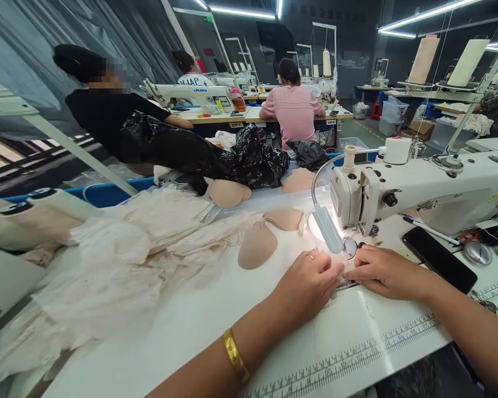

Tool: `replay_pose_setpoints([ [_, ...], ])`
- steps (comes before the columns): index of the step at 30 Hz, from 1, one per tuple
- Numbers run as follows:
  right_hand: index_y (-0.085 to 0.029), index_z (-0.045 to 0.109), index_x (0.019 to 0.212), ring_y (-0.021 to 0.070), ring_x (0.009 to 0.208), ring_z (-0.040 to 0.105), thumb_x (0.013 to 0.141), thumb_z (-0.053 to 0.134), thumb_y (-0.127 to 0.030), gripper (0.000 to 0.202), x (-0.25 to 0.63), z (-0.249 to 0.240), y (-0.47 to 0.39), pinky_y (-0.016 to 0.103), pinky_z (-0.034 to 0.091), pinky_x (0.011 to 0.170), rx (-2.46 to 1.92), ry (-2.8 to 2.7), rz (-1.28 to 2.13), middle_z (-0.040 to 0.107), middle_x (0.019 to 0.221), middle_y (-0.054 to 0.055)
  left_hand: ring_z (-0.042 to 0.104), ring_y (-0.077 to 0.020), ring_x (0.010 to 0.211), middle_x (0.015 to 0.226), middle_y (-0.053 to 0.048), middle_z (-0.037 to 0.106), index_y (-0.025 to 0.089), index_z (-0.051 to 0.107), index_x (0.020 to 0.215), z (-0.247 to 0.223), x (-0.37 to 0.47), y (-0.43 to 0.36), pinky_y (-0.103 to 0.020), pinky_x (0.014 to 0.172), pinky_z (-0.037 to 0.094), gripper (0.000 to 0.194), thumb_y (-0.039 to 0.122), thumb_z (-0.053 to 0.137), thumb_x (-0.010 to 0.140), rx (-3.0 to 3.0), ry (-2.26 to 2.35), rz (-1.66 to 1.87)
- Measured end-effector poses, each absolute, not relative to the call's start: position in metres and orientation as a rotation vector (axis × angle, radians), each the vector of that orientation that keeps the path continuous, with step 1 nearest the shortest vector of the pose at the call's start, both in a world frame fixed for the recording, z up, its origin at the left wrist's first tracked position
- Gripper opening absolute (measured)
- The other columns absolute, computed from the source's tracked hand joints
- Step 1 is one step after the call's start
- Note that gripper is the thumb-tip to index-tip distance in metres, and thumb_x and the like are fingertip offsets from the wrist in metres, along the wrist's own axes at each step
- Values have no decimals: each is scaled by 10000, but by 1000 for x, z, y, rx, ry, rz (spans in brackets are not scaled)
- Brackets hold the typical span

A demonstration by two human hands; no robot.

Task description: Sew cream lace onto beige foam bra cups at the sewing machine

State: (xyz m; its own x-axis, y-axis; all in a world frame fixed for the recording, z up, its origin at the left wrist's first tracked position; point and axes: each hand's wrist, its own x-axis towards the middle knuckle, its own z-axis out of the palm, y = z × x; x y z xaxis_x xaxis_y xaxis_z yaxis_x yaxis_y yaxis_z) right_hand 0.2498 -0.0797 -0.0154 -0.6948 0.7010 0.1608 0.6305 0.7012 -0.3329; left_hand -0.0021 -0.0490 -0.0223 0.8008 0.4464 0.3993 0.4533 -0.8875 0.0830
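My left hand point(311, 282), with a ring and a gold bracelet on its arm, is closed with curled fingers on thin pale fabric point(292, 254) in front of the sewing machine point(402, 188). Close beside it, my right hand point(382, 272) pinches the same work, its fingertips almost touching the left ones. The fingers hide most of the fabric there. A small lamp point(328, 229) on a bendy neck lights the needle area, which is partly hidden behind it. Left of my hands lie beige moulded bra cups point(257, 246).
Cream lace fabric point(108, 265) is heaped on the left of the table. A black phone point(439, 258) lies at the right, near a round silver object point(477, 253). Black plastic bags point(253, 157) sit beyond the table. Co-workers sit at other machines; thread cones point(424, 59) stand above right.
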Motion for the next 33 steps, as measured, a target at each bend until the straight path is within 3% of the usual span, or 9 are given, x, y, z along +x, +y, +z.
replay_pose_setpoints([
  [10,-252,726,1161,189,859,537,1021,521,-152,267,251,-14,-80,292,404,710,-1072,-2628,411,598,930,45,490,-203,723,839,-59,618,179,693,1071,-26,-1,-46,-354,706,439,248,195,450,1023,-2925,-699,-635],
  [16,-228,676,1039,187,835,540,1009,546,-153,153,247,-10,-79,313,416,735,-1172,-2593,451,603,896,22,572,-211,828,1009,-82,717,182,690,1124,-24,1,-47,-369,798,455,249,169,460,1028,-2933,-656,-745],
  [24,-231,666,1024,196,807,548,1033,523,-187,150,245,-17,-77,316,414,709,-1204,-2562,389,611,875,30,667,-183,862,1162,-58,759,191,688,1043,-29,3,-40,-381,834,435,237,119,463,1019,-3004,-590,-804],
  [33,-236,667,1137,215,833,597,997,521,-144,222,242,-28,-73,322,449,705,-1283,-2480,311,645,937,51,661,-191,838,1047,-73,772,192,689,1167,-30,3,-27,-393,875,448,276,163,450,1032,-3013,-612,-791],
])
